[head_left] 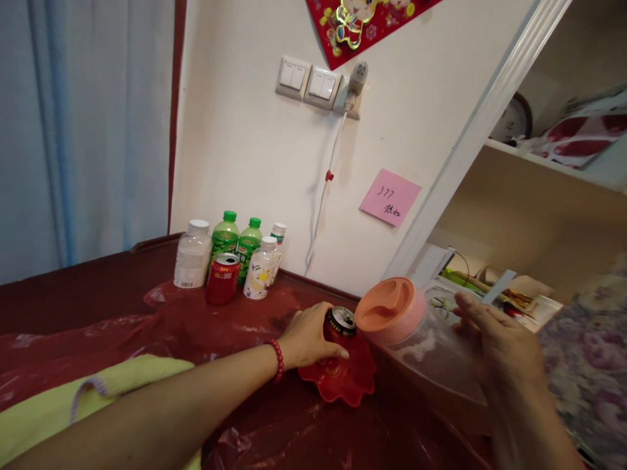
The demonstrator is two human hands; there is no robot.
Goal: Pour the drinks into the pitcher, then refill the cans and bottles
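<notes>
My left hand point(311, 339), with a red bead bracelet at the wrist, is wrapped round a dark red drink can point(343, 320). The can's metal top shows an opened hole. Beneath it lies a red dish with a wavy rim point(355, 388). My right hand point(504, 346), slightly blurred, is closed on a clear plastic pitcher point(431, 352). Tilted toward the can, the pitcher has its orange lid point(389, 307) close beside the can's top. Its handle is hard to make out.
Farther back on the table stand two green-capped bottles point(225, 232), another red can point(223, 281) and several clear bottles point(192, 258). A yellow towel point(122, 375) lies at left on the red plastic sheet point(235, 326). Shelves point(553, 170) are at right; a cable point(318, 215) hangs down the wall.
</notes>
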